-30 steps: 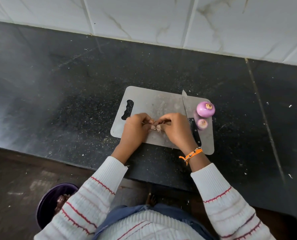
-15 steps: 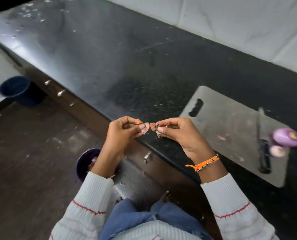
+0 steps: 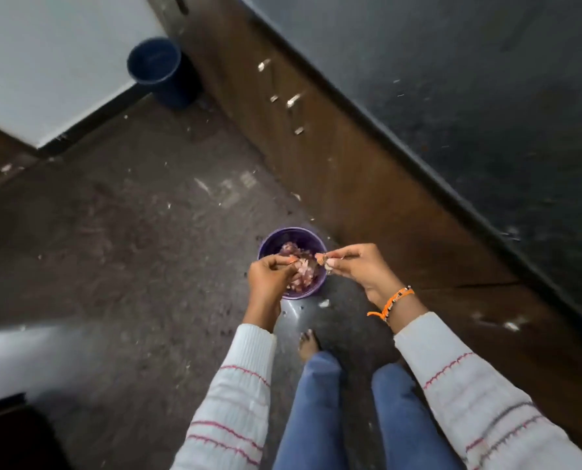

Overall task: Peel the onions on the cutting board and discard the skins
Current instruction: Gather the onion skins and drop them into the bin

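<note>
Discard step underway — my left hand (image 3: 268, 273) and right hand (image 3: 357, 266) each pinch skin scraps (image 3: 322, 258) over the purple bin (image 3: 291, 262), already holding peelings. Onions, cutting board out of view — remaining count unknown.

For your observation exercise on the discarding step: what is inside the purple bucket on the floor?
The purple bucket holds a heap of pinkish onion skins. The left hand covers its near left part, so what lies there and beneath the heap cannot be seen.
</note>
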{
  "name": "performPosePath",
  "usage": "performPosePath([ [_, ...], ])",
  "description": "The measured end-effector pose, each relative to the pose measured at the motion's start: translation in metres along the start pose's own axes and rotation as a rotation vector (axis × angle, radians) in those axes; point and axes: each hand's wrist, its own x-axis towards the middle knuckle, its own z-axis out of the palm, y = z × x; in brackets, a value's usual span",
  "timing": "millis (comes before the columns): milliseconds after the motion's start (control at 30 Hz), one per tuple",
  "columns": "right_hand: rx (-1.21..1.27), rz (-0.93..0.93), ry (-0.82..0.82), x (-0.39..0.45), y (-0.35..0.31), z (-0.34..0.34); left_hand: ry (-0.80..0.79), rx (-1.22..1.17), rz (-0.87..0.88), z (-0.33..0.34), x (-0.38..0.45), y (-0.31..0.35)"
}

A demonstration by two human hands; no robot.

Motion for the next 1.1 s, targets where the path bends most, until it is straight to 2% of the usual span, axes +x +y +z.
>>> performPosePath([
  [133,0.042,0.152,0.06,0.083,0.047,0.048,0.04,-0.099,-0.138,-0.012,0.086,-0.03],
  [333,0.041,0.246,0.179,0.211,0.139,0.083,0.114,0.035,-0.19,-0.015,0.222,-0.116],
  [533,-0.022,0.227,0.281,0.3,0.207,0.083,0.122,0.053,-0.29,-0.015,0.303,-0.192],
  [733,-0.301,0.154,0.269,0.343,0.242,0.079,0.121,0.014,-0.357,-0.005,0.335,-0.235],
  [833,-0.452,0.07,0.267,0.344,0.235,0.08,0.158,-0.02,-0.357,-0.004,0.336,-0.232],
  [933,-0.66,-0.013,0.271,0.338,0.22,0.082,0.198,0.06,-0.338,-0.006,0.331,-0.221],
  [1033,-0.691,0.034,0.172,0.33,0.205,0.085,0.181,0.077,-0.32,-0.008,0.318,-0.2],
  [1100,-0.581,0.102,0.076,0.319,0.192,0.088,0.153,0.008,-0.285,-0.009,0.306,-0.183],
])
